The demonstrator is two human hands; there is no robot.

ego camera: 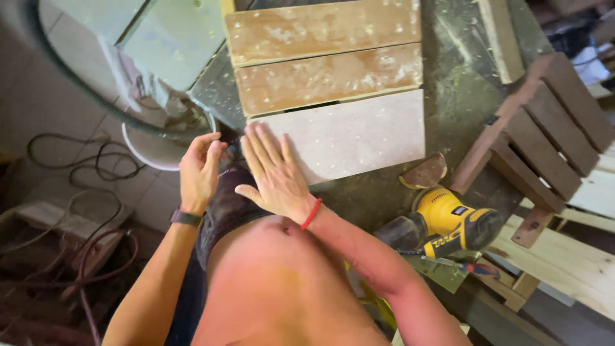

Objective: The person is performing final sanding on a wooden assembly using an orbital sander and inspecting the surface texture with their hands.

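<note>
Evidently stiff, flat and light, the pale sanded board (349, 138) lies under the right hand's (274, 173) flat, unclenched grip, best gripped by its long edges, while the left hand (198, 173) beside it curls loosely on nothing.

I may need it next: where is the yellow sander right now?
In the head view, the yellow sander lies on the workbench at lower right, just past the right hand's forearm, below the sanding disc and beside the dark slatted crate.

Matt sanded wooden board (359, 138)

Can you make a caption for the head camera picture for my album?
Right hand flat on a pale board, left hand beside it, yellow sander nearby.
</note>
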